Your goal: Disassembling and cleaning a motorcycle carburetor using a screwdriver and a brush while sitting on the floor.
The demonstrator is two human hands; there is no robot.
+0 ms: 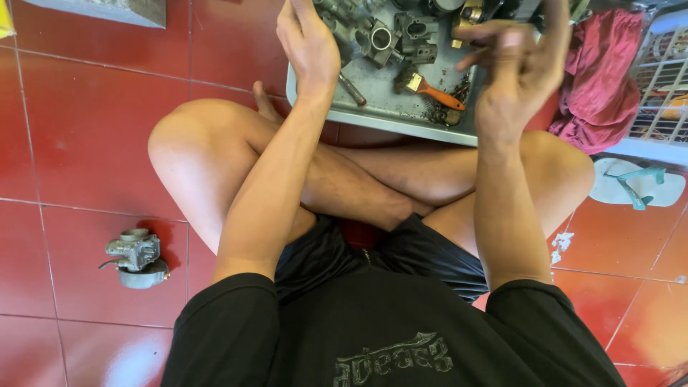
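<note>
From my feed, going left to right: a grey carburettor point(136, 256) sits alone on the red tiled floor point(79, 136), well apart from both hands, beside my left knee.

My left hand point(308, 44) is raised over the near left corner of a shallow metal tray point(380, 115), forearm stretched forward from a bent elbow, palm turned inward. Its fingers point(290, 21) are straight and loosely together, released, grasping nothing that I can see; the fingertips run out of the top edge.

In the tray lie grey engine parts point(387, 36), a metal rod point(351, 89) just beneath the left wrist, and a small brush with an orange handle point(430, 92), amid dark grime.

My right hand point(519, 64) is lifted over the tray's right end, wrist bent, fingers point(487, 32) curled and spread. It is blurred by motion, and I cannot tell whether it grips anything small.

The tray's far side is cut off by the frame, so the parts there are hard to name. I sit cross-legged, legs hiding the tiles below the tray.

Further right lie a crumpled pink cloth point(598, 75), a white wire basket point(663, 79), partly cropped, and a white sandal with teal straps point(638, 185).
</note>
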